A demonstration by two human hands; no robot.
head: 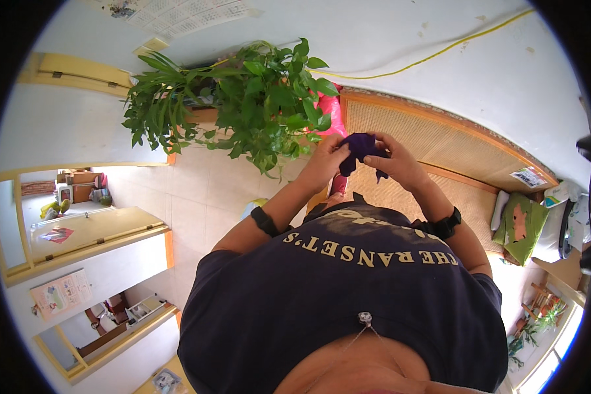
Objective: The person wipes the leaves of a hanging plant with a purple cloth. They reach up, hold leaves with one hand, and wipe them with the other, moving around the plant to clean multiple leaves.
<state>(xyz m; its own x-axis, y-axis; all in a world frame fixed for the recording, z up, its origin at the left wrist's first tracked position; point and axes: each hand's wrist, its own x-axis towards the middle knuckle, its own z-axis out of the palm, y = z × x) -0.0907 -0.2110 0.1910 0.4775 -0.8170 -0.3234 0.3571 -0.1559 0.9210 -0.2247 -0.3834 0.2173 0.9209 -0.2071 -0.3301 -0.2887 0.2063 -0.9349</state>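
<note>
A crumpled dark purple cloth (362,146) is held up between both hands, in front of the chest. My left hand (393,160) grips its right side, with the thumb across the front and a loose end hanging below. Pinched in my right hand (328,160) is the cloth's left side. Some of the fingers are hidden behind the fabric. Below the cloth, part of a red shoe (340,184) shows.
Leafy green potted plants (256,98) stand at the upper left, beside a pink plastic bag (331,114). A wooden bench with a woven back (423,133) runs along the wall to the right, with a green cushion (521,226) at its far end. Tiled floor (202,187) lies left.
</note>
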